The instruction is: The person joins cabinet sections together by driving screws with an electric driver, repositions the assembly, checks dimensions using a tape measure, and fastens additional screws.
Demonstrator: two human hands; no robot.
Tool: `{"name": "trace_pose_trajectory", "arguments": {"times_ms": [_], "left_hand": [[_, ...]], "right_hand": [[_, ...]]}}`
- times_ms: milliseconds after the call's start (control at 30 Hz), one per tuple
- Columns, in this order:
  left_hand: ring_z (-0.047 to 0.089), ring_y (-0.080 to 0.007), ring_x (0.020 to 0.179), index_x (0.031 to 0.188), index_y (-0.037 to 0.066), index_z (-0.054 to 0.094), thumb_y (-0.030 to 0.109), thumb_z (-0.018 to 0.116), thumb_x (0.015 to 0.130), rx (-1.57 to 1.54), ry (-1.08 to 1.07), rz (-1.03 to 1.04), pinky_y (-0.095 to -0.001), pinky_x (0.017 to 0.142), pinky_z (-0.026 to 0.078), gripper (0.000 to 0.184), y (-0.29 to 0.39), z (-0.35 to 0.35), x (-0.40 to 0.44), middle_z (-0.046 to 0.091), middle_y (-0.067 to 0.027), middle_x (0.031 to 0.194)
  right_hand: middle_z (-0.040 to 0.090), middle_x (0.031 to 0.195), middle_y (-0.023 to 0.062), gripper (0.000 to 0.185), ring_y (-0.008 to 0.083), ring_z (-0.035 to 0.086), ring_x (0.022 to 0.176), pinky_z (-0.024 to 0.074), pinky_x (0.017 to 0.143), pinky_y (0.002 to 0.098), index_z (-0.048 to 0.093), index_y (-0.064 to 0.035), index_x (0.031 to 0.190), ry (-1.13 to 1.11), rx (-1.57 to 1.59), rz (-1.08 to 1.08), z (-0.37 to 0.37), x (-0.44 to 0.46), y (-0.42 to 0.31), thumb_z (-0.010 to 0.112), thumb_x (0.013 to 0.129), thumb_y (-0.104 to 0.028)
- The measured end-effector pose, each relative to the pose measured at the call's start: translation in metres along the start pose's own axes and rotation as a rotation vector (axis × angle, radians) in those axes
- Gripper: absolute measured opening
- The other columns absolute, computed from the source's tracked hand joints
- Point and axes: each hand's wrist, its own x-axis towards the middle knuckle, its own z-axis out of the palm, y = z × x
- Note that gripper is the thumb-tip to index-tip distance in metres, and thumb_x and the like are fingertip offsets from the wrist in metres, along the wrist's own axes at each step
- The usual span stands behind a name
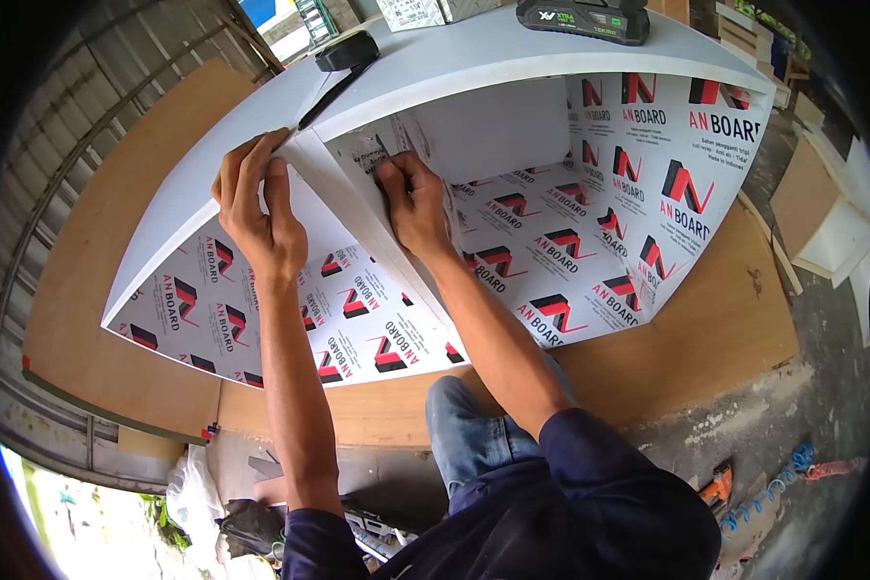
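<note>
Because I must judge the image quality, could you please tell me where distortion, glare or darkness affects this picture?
Head view: fisheye distortion bows the white unit's long edges, inside a black rim; head view: glare washes out the bright patch at lower left; head view: the dark shirt shows little detail.

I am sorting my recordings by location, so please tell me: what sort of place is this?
Probably a carpentry or furniture workshop: an open-fronted white cabinet is being handled, a large brown board stands at the left, and a coiled blue hose lies at the right.
</note>
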Motion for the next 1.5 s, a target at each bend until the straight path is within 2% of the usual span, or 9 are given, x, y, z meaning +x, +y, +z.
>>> {"name": "trace_pose_trajectory", "arguments": {"times_ms": [300, 367, 400, 433, 667, 767, 1100, 1333, 1500], "left_hand": [[0.06, -0.021, 0.102, 0.11, 0.007, 0.073, 0.01, 0.058, 0.095, 0.014, 0.0, -0.022, -0.0323, 0.099, 0.035, 0.022, 0.0, 0.0, -0.002, 0.069, -0.006, 0.105], [0.061, -0.0219, 0.101, 0.11, 0.006, 0.073, 0.009, 0.056, 0.094, 0.013, 0.006, -0.022, -0.0338, 0.099, 0.038, 0.024, 0.001, 0.001, -0.002, 0.07, -0.007, 0.107], [0.062, -0.0227, 0.1, 0.111, 0.005, 0.073, 0.007, 0.055, 0.093, 0.02, 0.017, -0.022, -0.0354, 0.098, 0.041, 0.026, 0.001, 0.003, -0.003, 0.071, -0.008, 0.109], [0.061, -0.0185, 0.099, 0.107, 0.007, 0.074, 0.011, 0.056, 0.093, -0.006, 0.08, 0.015, -0.0308, 0.098, 0.034, 0.023, -0.003, 0.009, -0.003, 0.07, -0.0047, 0.102], [0.061, -0.018, 0.094, 0.107, 0.004, 0.074, 0.008, 0.056, 0.091, -0.031, 0.134, 0.053, -0.0296, 0.095, 0.035, 0.024, -0.008, 0.016, -0.003, 0.072, -0.0063, 0.101], [0.062, -0.0181, 0.094, 0.107, 0.004, 0.074, 0.008, 0.056, 0.091, -0.027, 0.106, 0.023, -0.0301, 0.094, 0.036, 0.025, -0.006, 0.013, -0.004, 0.072, -0.006, 0.103], [0.061, -0.0183, 0.095, 0.107, 0.009, 0.076, 0.012, 0.058, 0.091, -0.111, 0.1, -0.051, -0.0321, 0.096, 0.037, 0.024, -0.006, 0.011, -0.006, 0.07, -0.0054, 0.102], [0.06, -0.0166, 0.087, 0.103, 0.006, 0.076, 0.01, 0.057, 0.087, -0.08, 0.167, -0.02, -0.0311, 0.091, 0.038, 0.025, -0.007, 0.02, -0.005, 0.07, -0.0055, 0.096], [0.06, -0.0146, 0.079, 0.101, 0.004, 0.076, 0.007, 0.055, 0.085, -0.087, 0.2, 0.054, -0.0297, 0.078, 0.042, 0.027, -0.007, 0.022, -0.002, 0.07, -0.0071, 0.093]], "right_hand": [[0.053, 0.067, -0.003, 0.04, 0.0071, 0.044, 0.066, 0.0377, 0.063, 0.0257, 0.058, -0.0027, 0.078, -0.037, 0.157, 0.132, -0.014, 0.008, 0.034, 0.057, 0.102, -0.034], [0.049, 0.064, -0.0039, 0.044, 0.0081, 0.04, 0.061, 0.0332, 0.055, 0.0292, 0.059, -0.0028, 0.079, -0.079, 0.227, 0.146, -0.029, -0.013, 0.049, 0.055, 0.102, -0.04], [0.043, 0.063, -0.0033, 0.047, 0.0091, 0.035, 0.061, 0.0296, 0.054, 0.0295, 0.057, -0.0021, 0.079, -0.056, 0.173, 0.016, -0.031, -0.024, 0.061, 0.053, 0.102, -0.043], [0.043, 0.062, -0.0014, 0.048, 0.0096, 0.035, 0.06, 0.0296, 0.054, 0.0302, 0.056, -0.0008, 0.077, -0.011, 0.089, 0.026, -0.03, -0.037, 0.059, 0.052, 0.102, -0.042], [0.039, 0.053, -0.0014, 0.061, 0.0095, 0.032, 0.055, 0.0268, 0.049, 0.0345, 0.048, -0.0007, 0.059, 0.111, -0.125, 0.295, -0.026, -0.05, 0.063, 0.05, 0.103, -0.043], [0.037, 0.052, -0.0008, 0.064, 0.0095, 0.031, 0.055, 0.026, 0.049, 0.0352, 0.046, -0.0003, 0.056, 0.114, -0.16, 0.238, -0.03, -0.036, 0.082, 0.052, 0.102, -0.044], [0.036, 0.055, -0.0013, 0.06, 0.01, 0.029, 0.057, 0.0254, 0.052, 0.034, 0.045, -0.0005, 0.061, 0.191, -0.032, 0.3, -0.036, -0.028, 0.097, 0.051, 0.102, -0.044], [0.039, 0.062, -0.0036, 0.055, 0.0086, 0.032, 0.061, 0.0255, 0.057, 0.0297, 0.046, -0.0025, 0.064, 0.147, 0.107, 0.461, -0.063, -0.107, 0.112, 0.048, 0.104, -0.039], [0.038, 0.055, -0.0001, 0.061, 0.0094, 0.032, 0.057, 0.0274, 0.052, 0.0352, 0.048, 0.0028, 0.061, 0.198, -0.228, 0.541, -0.053, -0.107, 0.113, 0.05, 0.103, -0.04]]}}
